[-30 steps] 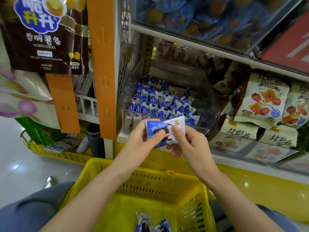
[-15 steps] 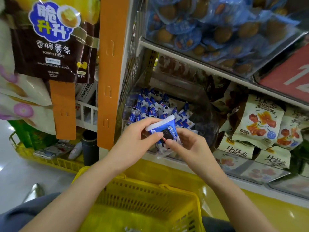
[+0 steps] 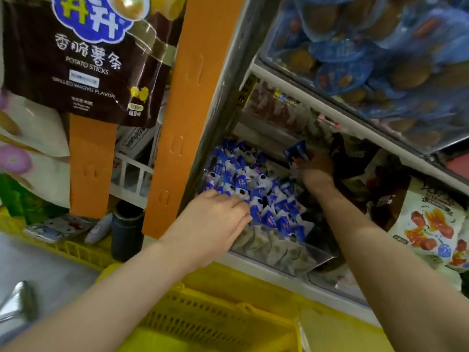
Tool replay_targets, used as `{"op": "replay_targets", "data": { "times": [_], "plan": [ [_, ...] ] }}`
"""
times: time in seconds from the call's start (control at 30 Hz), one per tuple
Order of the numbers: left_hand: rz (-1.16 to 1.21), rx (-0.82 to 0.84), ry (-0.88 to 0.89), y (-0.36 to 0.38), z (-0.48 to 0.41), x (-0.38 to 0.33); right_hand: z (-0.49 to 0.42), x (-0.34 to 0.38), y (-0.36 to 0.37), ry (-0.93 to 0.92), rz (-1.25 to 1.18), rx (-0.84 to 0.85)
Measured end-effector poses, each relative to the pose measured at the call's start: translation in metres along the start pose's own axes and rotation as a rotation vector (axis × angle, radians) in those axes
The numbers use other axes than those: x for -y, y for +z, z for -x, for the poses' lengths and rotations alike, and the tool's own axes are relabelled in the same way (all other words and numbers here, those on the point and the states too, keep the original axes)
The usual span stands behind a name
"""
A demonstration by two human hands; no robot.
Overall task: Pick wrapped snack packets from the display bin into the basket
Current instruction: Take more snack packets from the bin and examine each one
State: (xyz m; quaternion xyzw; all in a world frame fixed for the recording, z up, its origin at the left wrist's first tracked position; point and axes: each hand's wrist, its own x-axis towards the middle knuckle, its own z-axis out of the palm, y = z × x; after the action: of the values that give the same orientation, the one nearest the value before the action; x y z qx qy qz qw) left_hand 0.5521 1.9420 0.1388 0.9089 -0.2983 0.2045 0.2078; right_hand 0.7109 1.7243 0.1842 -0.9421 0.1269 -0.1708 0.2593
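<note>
Both hands have split up since a second ago. They were holding one packet together in front of the bin, and now both are reaching into it. The view has pushed in closer too.

The biggest thing down low is the yellow basket, sitting below the shelf edge, under both forearms. Above it, the clear bin sits on the shelf. The pile of blue-and-white packets fills its left side and middle, heaped right up to the front wall. A potato sticks bag hangs top left, on the far side of the orange strip.

The left hand is over the bin's front-left corner, palm down, with its fingers bent onto the pile and touching it. Can't tell if it's actually got one pinched.

The right hand is way back by the bin's rear-right corner, in shadow. Its fingers are closed round one packet that sticks up above the pile.
</note>
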Motion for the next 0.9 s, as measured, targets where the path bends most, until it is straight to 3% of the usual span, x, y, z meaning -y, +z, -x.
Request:
{"op": "replay_targets", "data": {
  "times": [0.1, 0.2, 0.4, 0.6, 0.77, 0.9],
  "plan": [
    [-0.011, -0.028, 0.036, 0.0, 0.0, 0.006, -0.015, -0.003, 0.013, 0.031, 0.152, 0.048],
    [-0.019, -0.058, 0.05, 0.004, 0.001, 0.011, -0.017, -0.004, 0.026, 0.059, 0.01, 0.162],
    [-0.058, -0.116, 0.072, 0.01, 0.001, 0.011, -0.017, -0.01, 0.038, 0.004, -0.002, 0.186],
    [-0.071, -0.131, 0.08, 0.011, 0.001, 0.01, -0.018, -0.012, 0.027, -0.053, 0.144, 0.318],
    [-0.057, -0.16, 0.092, 0.013, 0.001, 0.011, -0.025, -0.007, 0.013, -0.059, 0.285, 0.22],
    [-0.059, -0.18, 0.109, 0.016, 0.0, 0.013, -0.023, -0.007, 0.01, -0.05, 0.429, 0.294]
  ]
}}
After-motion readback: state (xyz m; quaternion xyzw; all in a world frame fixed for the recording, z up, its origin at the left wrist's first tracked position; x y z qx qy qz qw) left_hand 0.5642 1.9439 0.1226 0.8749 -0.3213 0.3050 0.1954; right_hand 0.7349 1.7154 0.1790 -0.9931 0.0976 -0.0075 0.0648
